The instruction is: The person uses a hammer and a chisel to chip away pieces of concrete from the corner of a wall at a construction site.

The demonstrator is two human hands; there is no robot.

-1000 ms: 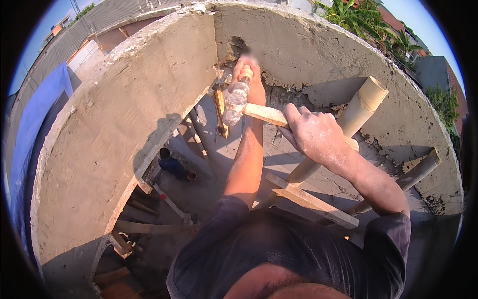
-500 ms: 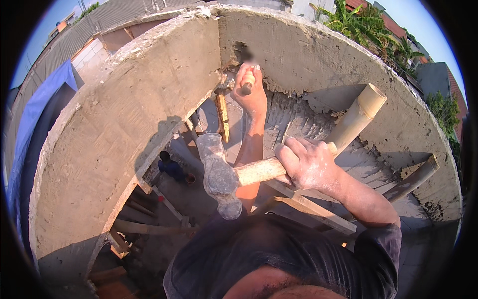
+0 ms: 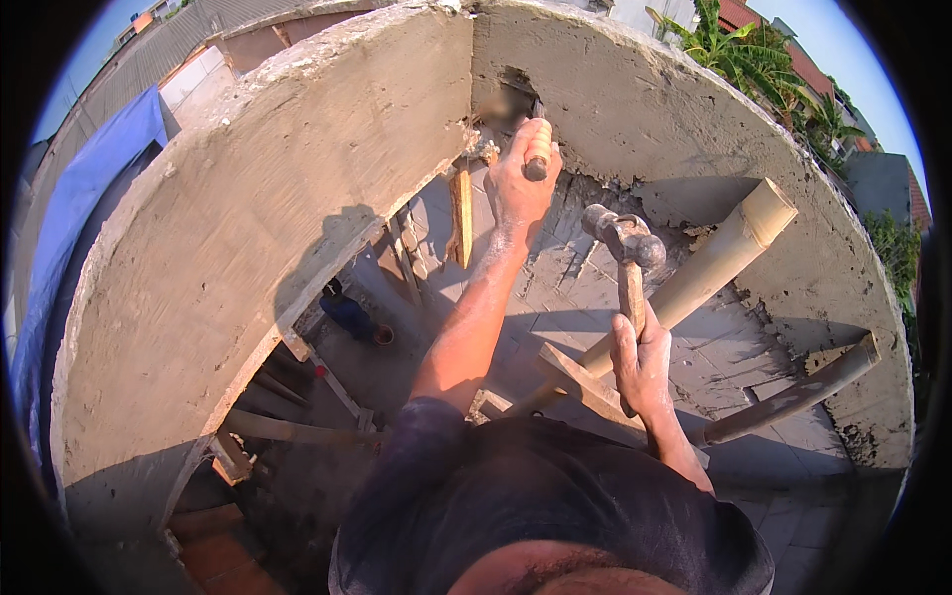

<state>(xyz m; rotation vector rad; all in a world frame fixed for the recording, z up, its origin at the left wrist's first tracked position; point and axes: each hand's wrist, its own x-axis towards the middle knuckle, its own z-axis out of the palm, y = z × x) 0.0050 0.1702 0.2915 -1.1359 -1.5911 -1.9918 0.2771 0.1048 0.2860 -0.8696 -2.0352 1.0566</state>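
My left hand (image 3: 518,183) reaches forward and grips a chisel (image 3: 536,149), its tip set against a broken notch in the corner of the concrete wall (image 3: 297,198). My right hand (image 3: 642,362) holds the wooden handle of a ball-peen hammer (image 3: 625,238), head up, drawn back well short of the chisel. Both forearms come up from the lower edge over my dark shirt.
A thick bamboo prop (image 3: 714,263) and a thinner pole (image 3: 793,397) lean against the right wall, joined by wooden braces (image 3: 585,387). A plank (image 3: 461,213) hangs below the notch. Far below, a person in blue (image 3: 347,312) stands on a tiled floor.
The hammer struck the chisel a second ago, then swung low to the left, and is now raised upright on the right. My left hand stayed at the notch.
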